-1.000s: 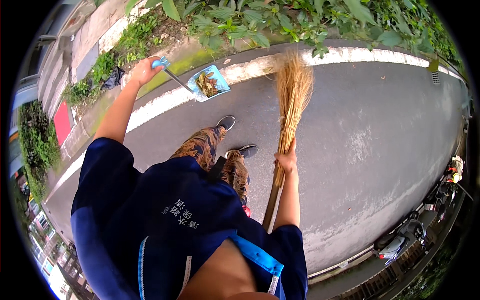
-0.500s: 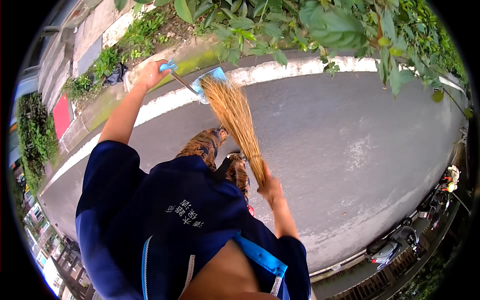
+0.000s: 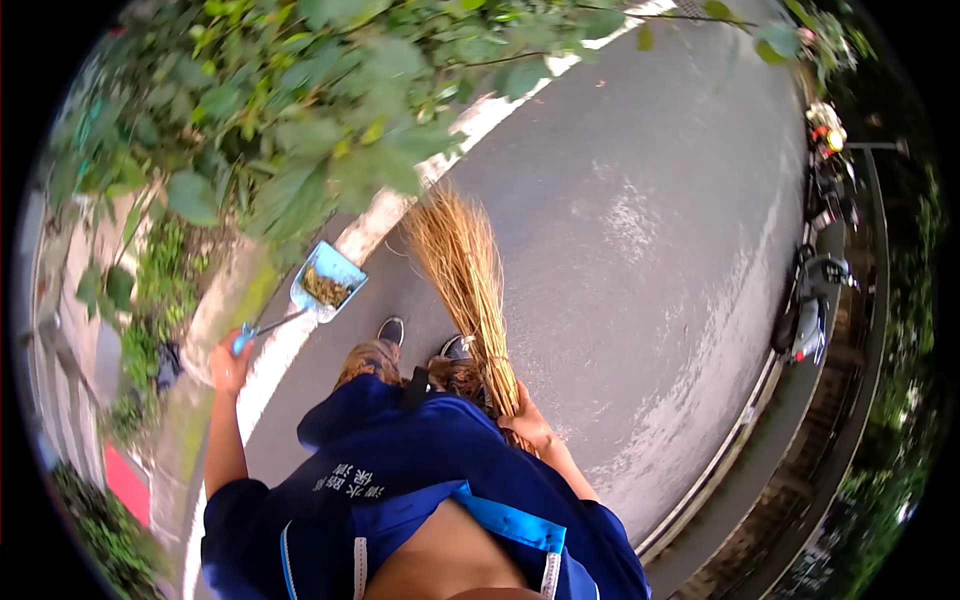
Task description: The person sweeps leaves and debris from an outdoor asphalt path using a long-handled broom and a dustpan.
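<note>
My left hand (image 3: 230,362) grips the blue handle of a light blue dustpan (image 3: 326,282), held out over the white kerb line; dry leaves lie in its pan. My right hand (image 3: 527,422) is closed around the stick of a straw broom (image 3: 463,268), whose yellow bristles fan upward over the grey road in front of my shoes (image 3: 390,330). I wear a dark blue work jacket with a lighter blue collar.
A leafy branch (image 3: 300,100) hangs close overhead at the upper left. A grassy verge (image 3: 165,290) and wall run along the left. Wet grey road (image 3: 640,260) stretches right to a kerb with parked scooters (image 3: 815,300).
The view has swung right and tilted. The broom has lifted away from the dustpan and now points up over the road; the dustpan stays held out to the left.
</note>
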### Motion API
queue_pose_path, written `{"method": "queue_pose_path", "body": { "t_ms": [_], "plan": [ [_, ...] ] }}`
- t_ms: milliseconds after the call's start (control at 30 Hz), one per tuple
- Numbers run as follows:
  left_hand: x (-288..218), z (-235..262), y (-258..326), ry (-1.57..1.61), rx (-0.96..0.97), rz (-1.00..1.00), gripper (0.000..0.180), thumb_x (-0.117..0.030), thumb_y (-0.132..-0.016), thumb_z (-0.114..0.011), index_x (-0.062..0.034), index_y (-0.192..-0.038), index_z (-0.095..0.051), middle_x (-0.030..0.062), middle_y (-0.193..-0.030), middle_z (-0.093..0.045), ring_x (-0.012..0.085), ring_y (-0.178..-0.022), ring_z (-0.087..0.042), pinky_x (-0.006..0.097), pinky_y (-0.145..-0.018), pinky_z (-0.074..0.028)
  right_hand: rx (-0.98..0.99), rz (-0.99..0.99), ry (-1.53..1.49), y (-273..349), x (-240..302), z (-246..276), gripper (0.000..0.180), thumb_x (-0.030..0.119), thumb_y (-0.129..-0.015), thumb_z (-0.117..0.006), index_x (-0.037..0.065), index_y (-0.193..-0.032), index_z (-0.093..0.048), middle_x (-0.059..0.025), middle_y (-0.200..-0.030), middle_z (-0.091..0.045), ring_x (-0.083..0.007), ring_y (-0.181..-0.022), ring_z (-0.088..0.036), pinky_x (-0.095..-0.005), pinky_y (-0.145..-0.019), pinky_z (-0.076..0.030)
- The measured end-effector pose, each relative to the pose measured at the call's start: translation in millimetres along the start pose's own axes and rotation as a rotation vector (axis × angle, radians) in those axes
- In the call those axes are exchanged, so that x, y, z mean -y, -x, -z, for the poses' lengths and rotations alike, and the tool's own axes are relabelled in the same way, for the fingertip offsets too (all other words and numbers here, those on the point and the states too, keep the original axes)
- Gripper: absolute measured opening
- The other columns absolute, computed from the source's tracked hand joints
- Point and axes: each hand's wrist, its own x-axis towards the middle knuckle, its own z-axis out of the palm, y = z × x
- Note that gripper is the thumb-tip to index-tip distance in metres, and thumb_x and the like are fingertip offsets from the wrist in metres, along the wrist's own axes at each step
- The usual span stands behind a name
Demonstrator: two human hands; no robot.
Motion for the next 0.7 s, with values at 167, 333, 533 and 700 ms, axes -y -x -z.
{"method": "queue_pose_path", "body": {
  "t_ms": [167,333,533,700],
  "plan": [
    [-87.4,-11.1,-44.7,0.011,0.022,-0.121,0.026,-0.020,-0.079,-0.069,-0.0099,-0.102,-0.066,0.0153,-0.072,-0.063,0.0264,-0.063,-0.060,0.036,-0.062,-0.047,-0.044,-0.101,-0.581,9.0,48.4,4.8,0.081,-0.008,-0.071,-0.055,0.013,-0.142,-0.021,-0.0122,-0.091,-0.058,-0.0201,-0.059,-0.060,-0.0324,-0.052,-0.053],
    [-158.5,-56.6,-110.4,-0.093,0.034,-0.036,0.026,-0.021,-0.079,-0.069,-0.0100,-0.103,-0.066,0.0123,-0.072,-0.064,0.0202,-0.063,-0.061,0.034,-0.063,-0.047,-0.081,-0.068,-0.844,-21.9,37.1,39.7,0.084,-0.006,-0.073,-0.056,0.014,-0.142,-0.015,-0.0119,-0.083,-0.059,-0.0228,-0.059,-0.061,-0.0342,-0.051,-0.054],
    [-282.1,-129.3,-182.8,0.109,-0.107,-0.132,0.033,-0.020,-0.080,-0.071,-0.0034,-0.107,-0.064,0.0089,-0.079,-0.067,0.0135,-0.069,-0.060,0.029,-0.065,-0.047,-0.085,0.045,-1.046,-80.7,51.9,123.4,0.073,-0.005,-0.072,-0.058,0.010,-0.135,-0.026,-0.0115,-0.079,-0.058,-0.0230,-0.057,-0.061,-0.0349,-0.051,-0.053],
    [-346.9,-143.2,-235.2,0.425,0.050,-0.162,0.028,-0.013,-0.085,-0.066,0.0038,-0.107,-0.063,0.0036,-0.091,-0.067,0.0116,-0.078,-0.059,0.026,-0.075,-0.047,-0.022,0.059,-1.132,-104.6,129.1,197.0,0.071,-0.003,-0.069,-0.060,0.007,-0.131,-0.029,-0.0105,-0.083,-0.056,-0.0221,-0.058,-0.060,-0.0334,-0.053,-0.053]
  ]
}}
